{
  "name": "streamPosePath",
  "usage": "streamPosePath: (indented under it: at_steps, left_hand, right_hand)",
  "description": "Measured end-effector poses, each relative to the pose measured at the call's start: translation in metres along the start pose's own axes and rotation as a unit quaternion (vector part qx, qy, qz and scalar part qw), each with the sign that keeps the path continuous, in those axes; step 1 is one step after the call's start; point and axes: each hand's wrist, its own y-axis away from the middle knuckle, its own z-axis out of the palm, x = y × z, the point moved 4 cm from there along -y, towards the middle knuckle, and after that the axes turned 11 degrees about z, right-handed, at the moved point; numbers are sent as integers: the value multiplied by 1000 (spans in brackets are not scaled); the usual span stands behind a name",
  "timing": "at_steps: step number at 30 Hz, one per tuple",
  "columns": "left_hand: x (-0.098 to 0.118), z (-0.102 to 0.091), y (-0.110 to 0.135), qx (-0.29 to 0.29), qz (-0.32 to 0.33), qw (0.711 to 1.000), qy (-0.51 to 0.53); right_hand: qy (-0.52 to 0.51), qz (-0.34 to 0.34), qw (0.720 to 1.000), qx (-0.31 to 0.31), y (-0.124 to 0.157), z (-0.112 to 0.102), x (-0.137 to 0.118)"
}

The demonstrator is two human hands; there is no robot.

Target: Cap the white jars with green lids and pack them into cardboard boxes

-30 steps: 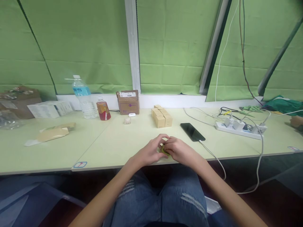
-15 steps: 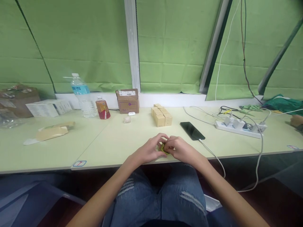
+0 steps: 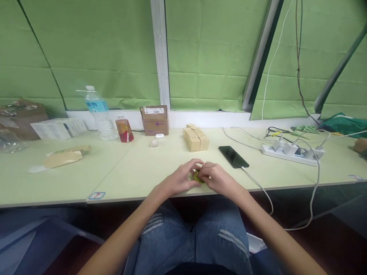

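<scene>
Close to the table's front edge, both hands meet around a small yellow-green round object (image 3: 197, 177) whose kind I cannot make out. My left hand (image 3: 183, 178) curves round its left side, thumb below and fingers above. The fingers of my right hand (image 3: 213, 175) are bent and pinch at its right side, covering much of it. Beyond the hands stands a cluster of small tan cardboard boxes (image 3: 195, 139). To the right of them a black phone (image 3: 233, 157) lies flat with a white cable plugged in.
A white power strip (image 3: 289, 154) with chargers and tangled cables lies at right. Toward the back left stand a brown carton (image 3: 155, 121), a tea bottle (image 3: 124, 130) and a large water bottle (image 3: 100, 116). An opened tan packet (image 3: 63, 158) lies far left. Another person's hand (image 3: 359, 145) shows at the right edge.
The view has tilted very slightly. Both hands stay at the same spot around the yellow-green object, with only small finger shifts.
</scene>
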Motion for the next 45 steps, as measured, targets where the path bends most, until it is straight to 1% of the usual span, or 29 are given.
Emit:
streamPosePath:
  at_steps: [4,7,9,13,15,20,23,28,33,36,38,42,45]
  left_hand:
    - [4,1,-1,-1,6,1000,2]
    - [4,3,-2,2,6,1000,15]
    - [4,4,-2,0,4,1000,24]
    - [0,2,-1,6,-7,1000,21]
    - [-2,0,0,10,-11,1000,20]
    - [-6,-6,2,11,-21,1000,-5]
    - [-5,-10,2,17,-23,999,-18]
    - [-4,-12,2,18,-20,999,-21]
    - [-3,-10,1,22,-6,999,-26]
    - [0,-7,-1,17,10,999,-32]
    - [1,-6,-2,12,14,999,-40]
    - [0,-6,-1,10,4,999,-48]
    - [-1,-7,-1,9,9,998,-53]
  right_hand:
    - [39,-6,999,-16,0,1,-3]
    - [43,-27,999,-19,0,1,-5]
    - [46,-29,998,-19,1,2,-4]
    - [78,18,997,0,0,1,0]
    - [74,25,997,-1,0,-1,-1]
    - [25,-10,999,-26,0,-7,-8]
    - [57,3,998,-14,1,-7,-9]
    - [119,26,992,18,1,-2,-8]
    - [89,12,995,32,1,-3,-7]
    - [77,-2,997,26,1,-3,-9]
    - [94,0,995,22,1,-1,-10]
    - [166,16,986,21,-1,5,-11]
    - [177,0,984,15,-1,6,-13]
